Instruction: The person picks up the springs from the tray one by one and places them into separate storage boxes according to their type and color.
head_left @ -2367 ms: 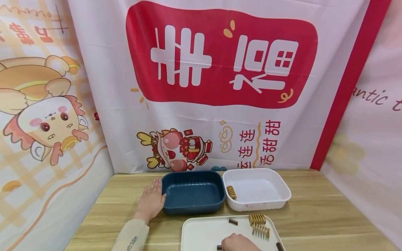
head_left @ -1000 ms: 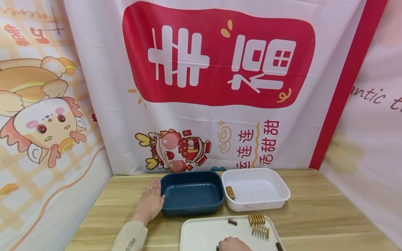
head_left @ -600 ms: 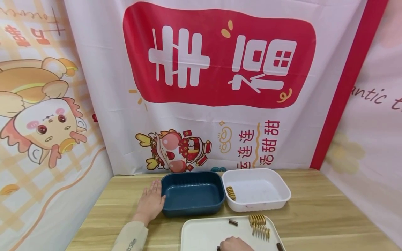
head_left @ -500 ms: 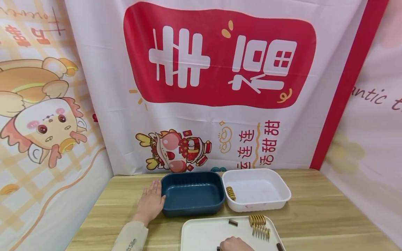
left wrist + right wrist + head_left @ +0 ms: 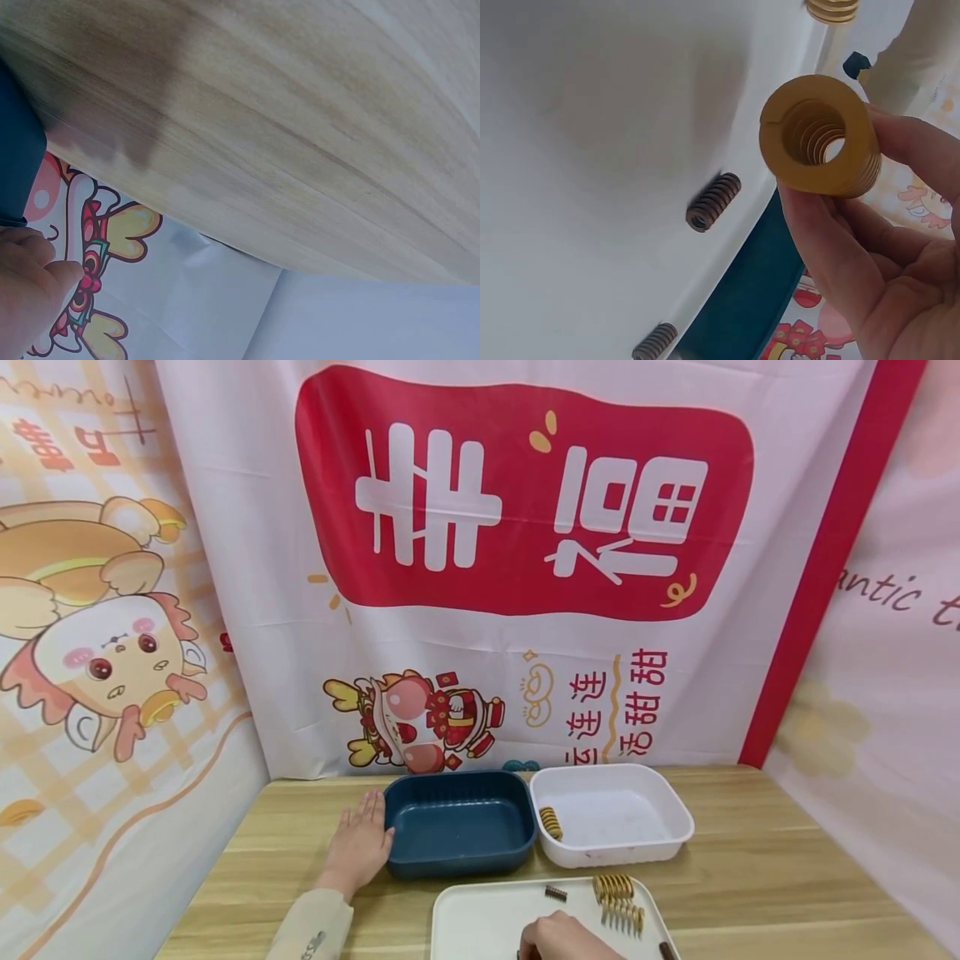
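My left hand (image 5: 358, 845) lies with fingers straight against the left side of the dark blue bin (image 5: 461, 862); in the left wrist view only part of the hand (image 5: 34, 289) shows beside the bin (image 5: 16, 150). Over the cream tray (image 5: 480, 910), my right hand (image 5: 564, 938) is partly cut off by the frame. The right wrist view has this hand (image 5: 900, 262) pinching a thick yellow coil spring (image 5: 859, 169) between thumb and fingers, its hollow end facing the camera. Below it on the tray lie small dark brown springs (image 5: 718, 196).
A white bin (image 5: 618, 852) stands right of the blue one, with a yellow spring (image 5: 551, 823) in its left end. On the tray are a small brown spring (image 5: 556, 893), yellow springs (image 5: 615, 887) and a dark spring (image 5: 667, 950) by the right edge. Printed cloth hangs behind the table.
My right hand has risen slightly above the tray, and the dark spring beside its fingers is now mostly hidden. The left hand and both bins stay in place.
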Motion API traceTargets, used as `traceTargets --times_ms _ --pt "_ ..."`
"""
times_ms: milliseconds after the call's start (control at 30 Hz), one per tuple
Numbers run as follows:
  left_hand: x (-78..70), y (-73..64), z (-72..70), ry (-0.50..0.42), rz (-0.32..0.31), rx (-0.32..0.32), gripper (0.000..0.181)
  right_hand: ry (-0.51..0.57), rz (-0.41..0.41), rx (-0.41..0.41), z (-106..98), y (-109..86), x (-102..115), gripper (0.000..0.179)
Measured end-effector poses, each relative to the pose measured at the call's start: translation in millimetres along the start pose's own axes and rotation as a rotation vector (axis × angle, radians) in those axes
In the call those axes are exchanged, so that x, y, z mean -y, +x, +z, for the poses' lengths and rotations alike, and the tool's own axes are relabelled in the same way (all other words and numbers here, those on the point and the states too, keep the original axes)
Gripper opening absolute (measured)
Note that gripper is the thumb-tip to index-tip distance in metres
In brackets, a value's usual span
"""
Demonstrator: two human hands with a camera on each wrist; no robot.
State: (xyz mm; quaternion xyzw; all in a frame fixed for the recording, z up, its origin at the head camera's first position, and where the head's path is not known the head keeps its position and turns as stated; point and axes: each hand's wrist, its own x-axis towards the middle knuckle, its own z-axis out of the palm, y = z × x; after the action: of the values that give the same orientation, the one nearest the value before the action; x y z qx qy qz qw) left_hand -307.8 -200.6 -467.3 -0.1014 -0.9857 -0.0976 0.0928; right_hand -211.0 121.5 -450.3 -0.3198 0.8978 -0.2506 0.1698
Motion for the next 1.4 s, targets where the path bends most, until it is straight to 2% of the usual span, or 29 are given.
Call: traceTargets --times_ms 167,200,367,500,733,967,1167,1400 --pt "0.9 0.8 1.3 0.001 -0.001 0.0 0.061 0.119 0.013 0.012 -9 -3.8 9 0.009" --pt "1.2 1.3 1.9 0.0 -0.001 0.0 0.061 0.144 0.037 0.01 -19 -10.6 27 0.008" --pt "2.3 2.2 3.7 0.003 0.003 -0.005 0.061 0.265 0.056 0.013 -21 -10.6 30 0.009" --pt "2.5 2.0 3.8 0.006 0.007 -0.012 0.061 0.364 0.066 0.017 -23 -10.7 31 0.009" --pt "1.2 0.2 1.6 0.008 0.004 -0.006 0.06 0.555 -0.009 0.027 -29 -11.0 29 0.006" --pt "0.1 0.3 -0.5 0.011 0.005 -0.002 0.061 0.753 -0.013 0.121 -38 -12.4 26 0.01" --pt "0.8 1.2 0.1 0.002 0.007 -0.001 0.061 0.846 -0.048 0.178 -43 -10.3 25 0.025" --pt "1.5 2.6 2.8 -0.002 -0.001 0.007 0.062 0.924 0.008 0.203 -47 -7.0 22 0.029"
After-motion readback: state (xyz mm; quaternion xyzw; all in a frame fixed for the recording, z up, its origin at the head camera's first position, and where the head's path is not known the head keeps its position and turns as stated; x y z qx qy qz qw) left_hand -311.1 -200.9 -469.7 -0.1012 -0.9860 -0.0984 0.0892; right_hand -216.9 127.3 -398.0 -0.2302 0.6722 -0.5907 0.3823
